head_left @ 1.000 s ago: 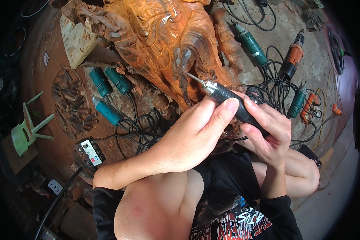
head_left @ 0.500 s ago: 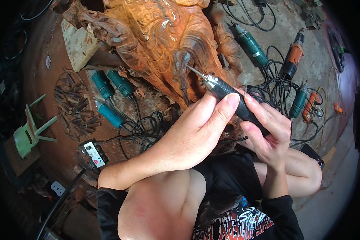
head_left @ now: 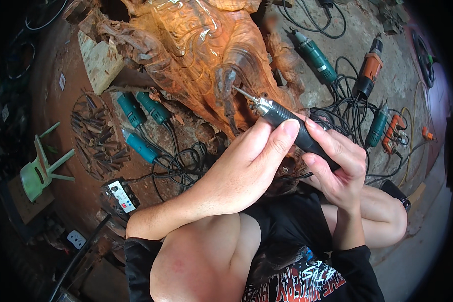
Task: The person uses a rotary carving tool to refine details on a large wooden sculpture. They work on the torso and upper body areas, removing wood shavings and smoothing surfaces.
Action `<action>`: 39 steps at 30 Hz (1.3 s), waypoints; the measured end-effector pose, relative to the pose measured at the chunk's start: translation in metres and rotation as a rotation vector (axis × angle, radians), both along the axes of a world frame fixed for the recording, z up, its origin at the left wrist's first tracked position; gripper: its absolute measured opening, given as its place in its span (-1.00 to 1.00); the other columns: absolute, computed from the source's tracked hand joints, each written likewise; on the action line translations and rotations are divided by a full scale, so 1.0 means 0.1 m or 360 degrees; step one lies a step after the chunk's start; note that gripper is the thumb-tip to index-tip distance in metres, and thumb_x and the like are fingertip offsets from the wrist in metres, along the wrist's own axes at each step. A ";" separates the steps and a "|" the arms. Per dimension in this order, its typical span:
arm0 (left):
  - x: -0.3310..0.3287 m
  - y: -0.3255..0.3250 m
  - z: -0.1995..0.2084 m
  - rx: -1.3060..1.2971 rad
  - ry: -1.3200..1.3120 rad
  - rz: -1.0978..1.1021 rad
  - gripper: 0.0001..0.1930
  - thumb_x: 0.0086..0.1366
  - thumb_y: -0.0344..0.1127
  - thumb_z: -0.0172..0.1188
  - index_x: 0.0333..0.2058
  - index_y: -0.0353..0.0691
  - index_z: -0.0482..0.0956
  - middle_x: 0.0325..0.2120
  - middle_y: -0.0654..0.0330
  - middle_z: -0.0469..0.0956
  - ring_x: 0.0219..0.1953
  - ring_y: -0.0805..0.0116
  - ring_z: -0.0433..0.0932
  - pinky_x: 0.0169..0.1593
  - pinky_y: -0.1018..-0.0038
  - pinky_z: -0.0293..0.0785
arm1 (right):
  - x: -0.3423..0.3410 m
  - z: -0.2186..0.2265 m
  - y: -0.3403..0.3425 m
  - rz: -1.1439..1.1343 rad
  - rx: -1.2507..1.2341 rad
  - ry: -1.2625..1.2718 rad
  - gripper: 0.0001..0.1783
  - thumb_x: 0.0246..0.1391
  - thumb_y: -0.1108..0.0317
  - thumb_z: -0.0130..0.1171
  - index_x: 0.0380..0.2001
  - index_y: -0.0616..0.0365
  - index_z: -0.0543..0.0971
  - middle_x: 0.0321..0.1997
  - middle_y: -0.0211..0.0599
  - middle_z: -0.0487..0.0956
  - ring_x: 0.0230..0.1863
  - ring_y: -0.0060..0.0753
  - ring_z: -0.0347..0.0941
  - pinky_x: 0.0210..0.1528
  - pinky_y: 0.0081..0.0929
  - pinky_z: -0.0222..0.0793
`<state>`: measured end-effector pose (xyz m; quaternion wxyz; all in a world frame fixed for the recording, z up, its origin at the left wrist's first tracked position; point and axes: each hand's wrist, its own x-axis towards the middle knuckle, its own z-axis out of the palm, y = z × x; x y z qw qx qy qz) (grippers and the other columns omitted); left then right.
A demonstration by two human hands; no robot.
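Observation:
A black rotary-tool handpiece (head_left: 307, 141) with a silver collar and a thin metal bit slants up and left, gripped by both hands. My left hand (head_left: 259, 156) is closed around its front part, the thumb lying along the barrel. Further back, my right hand (head_left: 340, 168) is closed on the handpiece, with fingers on top and thumb below. The bit's tip is at a dark recessed fold of a large orange-brown wood carving (head_left: 201, 55); whether it touches the wood, I cannot tell. My left palm and fingertips are hidden behind the hand.
Green power grinders (head_left: 314, 58) and an orange one (head_left: 371, 70) lie at the right among tangled black cables (head_left: 345, 108). More green grinders (head_left: 131, 108) and a pile of bits (head_left: 98, 136) are at the left, near a control box (head_left: 121, 196) and a green chair (head_left: 35, 176).
The view has shifted slightly. The bit's tip has moved a little left and down at the carved fold. Both hands keep the same grip on the handpiece.

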<state>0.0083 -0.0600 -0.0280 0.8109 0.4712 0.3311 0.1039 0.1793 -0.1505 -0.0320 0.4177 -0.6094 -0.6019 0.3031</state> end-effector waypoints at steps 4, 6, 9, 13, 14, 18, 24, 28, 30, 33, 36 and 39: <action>0.01 0.01 0.04 -0.0064 0.0069 0.0013 -0.53 0.46 -0.05 -0.25 0.10 -0.33 0.28 -0.01 0.16 0.41 -0.05 0.46 0.40 0.06 0.50 0.35 | -0.04 0.00 0.00 -0.0053 -0.0017 0.0072 -0.50 -0.15 0.55 0.31 -0.03 0.20 0.56 -0.28 -0.14 0.62 -0.42 -0.39 0.54 -0.33 -0.53 0.44; 0.01 -0.01 0.04 -0.0012 0.0060 0.0031 -0.53 0.46 -0.05 -0.24 0.10 -0.33 0.29 -0.03 0.18 0.41 -0.07 0.48 0.41 0.06 0.50 0.35 | -0.01 -0.02 -0.01 -0.0007 -0.0011 0.0071 -0.50 -0.14 0.55 0.30 -0.02 0.20 0.56 -0.28 -0.14 0.62 -0.43 -0.40 0.53 -0.34 -0.53 0.44; 0.02 0.02 0.03 -0.0033 0.0068 0.0003 -0.53 0.46 -0.05 -0.24 0.10 -0.33 0.28 -0.02 0.18 0.41 -0.07 0.48 0.41 0.06 0.50 0.35 | -0.06 -0.02 0.01 -0.0084 0.0056 0.0090 -0.51 -0.14 0.56 0.30 -0.03 0.20 0.56 -0.28 -0.15 0.62 -0.44 -0.41 0.53 -0.34 -0.54 0.44; 0.02 0.01 0.03 -0.0012 0.0065 -0.0010 -0.53 0.46 -0.06 -0.25 0.10 -0.34 0.29 -0.02 0.17 0.41 -0.07 0.47 0.41 0.06 0.49 0.36 | -0.06 -0.02 -0.02 -0.0074 0.0041 0.0099 -0.49 -0.15 0.58 0.30 -0.02 0.20 0.55 -0.29 -0.16 0.62 -0.44 -0.42 0.52 -0.35 -0.55 0.43; 0.02 0.01 0.02 -0.0010 0.0077 -0.0015 -0.53 0.46 -0.06 -0.25 0.10 -0.34 0.29 -0.02 0.17 0.41 -0.07 0.47 0.41 0.06 0.49 0.36 | -0.06 -0.02 -0.03 -0.0071 0.0032 0.0104 -0.49 -0.15 0.58 0.30 -0.01 0.20 0.55 -0.29 -0.16 0.62 -0.45 -0.42 0.52 -0.35 -0.55 0.43; 0.02 0.03 0.05 -0.0096 0.0085 -0.0022 -0.54 0.46 -0.07 -0.25 0.10 -0.34 0.29 -0.01 0.12 0.42 -0.03 0.43 0.42 0.08 0.47 0.36 | -0.09 -0.01 -0.02 -0.0114 0.0031 0.0091 -0.48 -0.15 0.57 0.31 -0.01 0.19 0.55 -0.30 -0.17 0.62 -0.46 -0.45 0.51 -0.38 -0.57 0.42; 0.02 0.00 0.08 -0.0224 -0.0108 0.0071 -0.61 0.45 -0.12 -0.16 0.00 -0.35 0.37 -0.16 0.15 0.49 -0.15 0.50 0.43 -0.05 0.51 0.38 | -0.06 0.02 -0.18 -0.0011 -0.0173 0.0516 -0.47 -0.05 0.56 0.20 0.07 0.29 0.45 -0.25 -0.09 0.59 -0.42 -0.40 0.50 -0.30 -0.49 0.40; -0.01 0.01 0.10 -0.0496 -0.0518 0.0147 -0.61 0.43 -0.12 -0.12 0.00 -0.35 0.38 -0.09 0.08 0.49 -0.08 0.40 0.44 0.03 0.45 0.37 | -0.15 0.10 -0.40 -0.0039 -0.0335 0.1585 -0.44 0.02 0.47 0.19 0.13 0.30 0.35 -0.18 0.05 0.54 -0.37 -0.31 0.51 -0.32 -0.49 0.41; -0.03 0.03 0.04 -0.0450 -0.0748 0.0010 -0.59 0.43 -0.11 -0.14 0.01 -0.37 0.37 -0.01 -0.04 0.45 0.07 0.25 0.41 0.17 0.34 0.27 | -0.29 -0.06 -0.50 -0.0032 -0.0040 0.1818 -0.44 0.05 0.33 0.21 0.10 0.31 0.33 -0.18 0.12 0.51 -0.42 -0.27 0.50 -0.46 -0.51 0.41; -0.03 0.04 0.09 -0.0460 -0.0724 -0.0042 -0.40 0.32 0.13 -0.05 -0.04 -0.41 0.38 0.03 -0.22 0.39 0.26 -0.13 0.18 0.31 0.02 0.00 | -0.44 -0.18 -0.34 0.0075 0.0458 0.1467 -0.32 -0.09 0.08 0.37 0.03 0.14 0.32 -0.24 -0.04 0.48 -0.32 -0.23 0.47 -0.29 -0.34 0.40; -0.06 0.01 0.11 -0.0338 -0.0528 -0.0097 -0.34 0.30 0.14 -0.03 0.02 -0.46 0.37 0.14 -0.30 0.26 0.28 -0.06 0.15 0.32 0.10 -0.02 | -0.48 -0.22 -0.19 -0.0048 0.0598 0.0854 -0.21 -0.25 0.09 0.48 0.02 0.14 0.34 -0.18 -0.06 0.44 -0.15 -0.19 0.44 -0.07 -0.24 0.37; -0.06 -0.01 0.13 -0.0086 -0.0335 0.0032 -0.33 0.32 0.12 -0.08 0.05 -0.50 0.35 0.13 -0.27 0.28 0.29 -0.02 0.14 0.31 0.16 -0.01 | -0.59 -0.21 -0.07 -0.0193 0.0712 0.0779 -0.28 -0.26 0.19 0.50 -0.03 0.25 0.40 -0.07 0.06 0.40 -0.06 -0.05 0.45 -0.05 -0.24 0.45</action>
